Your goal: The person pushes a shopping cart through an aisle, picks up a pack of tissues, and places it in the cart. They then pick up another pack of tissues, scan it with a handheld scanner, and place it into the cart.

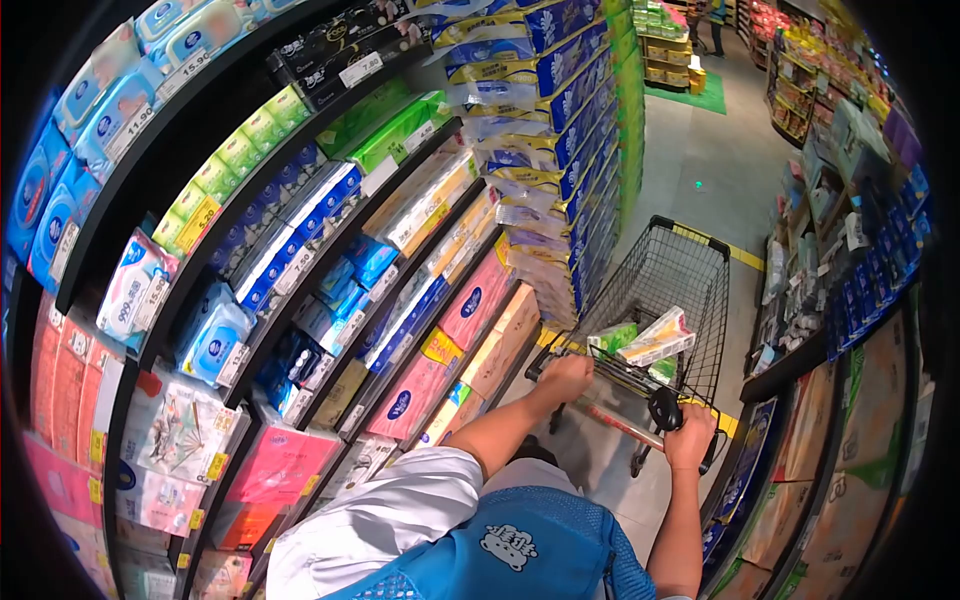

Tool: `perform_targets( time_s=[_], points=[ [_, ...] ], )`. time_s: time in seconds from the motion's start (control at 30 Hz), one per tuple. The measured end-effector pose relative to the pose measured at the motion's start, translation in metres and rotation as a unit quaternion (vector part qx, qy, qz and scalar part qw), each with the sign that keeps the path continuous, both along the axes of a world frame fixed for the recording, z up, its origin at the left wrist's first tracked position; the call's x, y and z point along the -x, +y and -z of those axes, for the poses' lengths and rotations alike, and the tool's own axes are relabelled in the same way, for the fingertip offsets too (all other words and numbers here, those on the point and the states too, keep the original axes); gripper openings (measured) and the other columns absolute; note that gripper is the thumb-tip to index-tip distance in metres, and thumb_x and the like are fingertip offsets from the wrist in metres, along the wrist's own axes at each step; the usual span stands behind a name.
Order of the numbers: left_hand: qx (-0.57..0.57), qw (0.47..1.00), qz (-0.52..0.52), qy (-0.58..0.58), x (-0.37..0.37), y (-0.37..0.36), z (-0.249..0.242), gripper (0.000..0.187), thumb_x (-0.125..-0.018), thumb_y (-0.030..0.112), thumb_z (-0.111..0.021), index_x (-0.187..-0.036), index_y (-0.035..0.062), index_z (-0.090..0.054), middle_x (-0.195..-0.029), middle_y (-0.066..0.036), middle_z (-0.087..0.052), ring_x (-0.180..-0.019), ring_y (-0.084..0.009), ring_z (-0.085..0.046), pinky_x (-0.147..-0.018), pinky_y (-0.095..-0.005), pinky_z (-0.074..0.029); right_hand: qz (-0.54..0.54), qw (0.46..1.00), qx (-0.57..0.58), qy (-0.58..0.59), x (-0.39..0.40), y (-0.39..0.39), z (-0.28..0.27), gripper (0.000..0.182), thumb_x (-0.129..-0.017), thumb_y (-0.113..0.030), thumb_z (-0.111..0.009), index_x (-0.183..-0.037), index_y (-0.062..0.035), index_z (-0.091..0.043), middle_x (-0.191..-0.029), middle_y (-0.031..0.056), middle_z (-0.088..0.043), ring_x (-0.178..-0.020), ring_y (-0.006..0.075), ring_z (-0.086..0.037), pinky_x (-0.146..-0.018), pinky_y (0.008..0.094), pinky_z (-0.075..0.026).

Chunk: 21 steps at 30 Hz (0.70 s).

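Note:
Ahead of me stands a black wire shopping cart (716,290). My left hand (566,379) is closed around the left end of its handle. Its right end is in the grip of my right hand (690,437), fingers wrapped round it beside a round black knob-like part (664,409). Inside the basket a white pack with yellow and red print (660,338) lies tilted. Close to it are a green-and-white pack (613,338) and a smaller green one (663,371), partly hidden by other things.
Shelves of tissue and wipe packs (405,395) line my left side. A tall stack of blue-and-yellow packs (585,130) rises ahead-left of the cart. More shelves (800,480) run along the right. Grey floor (690,150) stretches ahead past a yellow line; a person (716,25) stands far off.

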<state>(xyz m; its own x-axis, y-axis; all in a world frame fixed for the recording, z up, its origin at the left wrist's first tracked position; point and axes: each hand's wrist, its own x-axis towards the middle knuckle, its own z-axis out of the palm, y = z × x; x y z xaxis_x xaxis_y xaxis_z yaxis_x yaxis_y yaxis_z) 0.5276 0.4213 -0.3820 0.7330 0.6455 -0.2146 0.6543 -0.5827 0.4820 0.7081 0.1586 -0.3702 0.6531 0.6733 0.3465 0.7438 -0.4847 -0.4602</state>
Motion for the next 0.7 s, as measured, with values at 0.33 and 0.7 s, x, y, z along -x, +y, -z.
perform_targets(
  time_s=[0.33,0.7],
  points=[
    [0.014,1.0,-0.008,0.017,-0.002,-0.002,-0.012,0.02,-0.094,0.024,-0.063,-0.102,0.0103,-0.076,-0.104,-0.019,-0.078,-0.102,-0.0406,-0.075,-0.092,-0.054,-0.058,-0.005,1.0,-0.006,-0.005,-0.001,0.0,0.004,0.022,-0.076,-0.001,-0.073,-0.097,-0.0058,-0.075,-0.096,0.0139,-0.071,-0.101,0.0364,-0.064,-0.096,0.0472,-0.046],
    [-0.004,0.999,-0.004,0.036,0.001,-0.01,-0.015,0.022,-0.096,0.024,-0.061,-0.106,0.01,-0.076,-0.106,-0.018,-0.078,-0.103,-0.0394,-0.075,-0.092,-0.0529,-0.059,-0.008,1.0,0.021,-0.003,0.002,-0.006,0.003,0.022,-0.078,-0.002,-0.073,-0.099,-0.005,-0.076,-0.098,0.014,-0.071,-0.104,0.0362,-0.064,-0.098,0.0474,-0.046]
  ],
)
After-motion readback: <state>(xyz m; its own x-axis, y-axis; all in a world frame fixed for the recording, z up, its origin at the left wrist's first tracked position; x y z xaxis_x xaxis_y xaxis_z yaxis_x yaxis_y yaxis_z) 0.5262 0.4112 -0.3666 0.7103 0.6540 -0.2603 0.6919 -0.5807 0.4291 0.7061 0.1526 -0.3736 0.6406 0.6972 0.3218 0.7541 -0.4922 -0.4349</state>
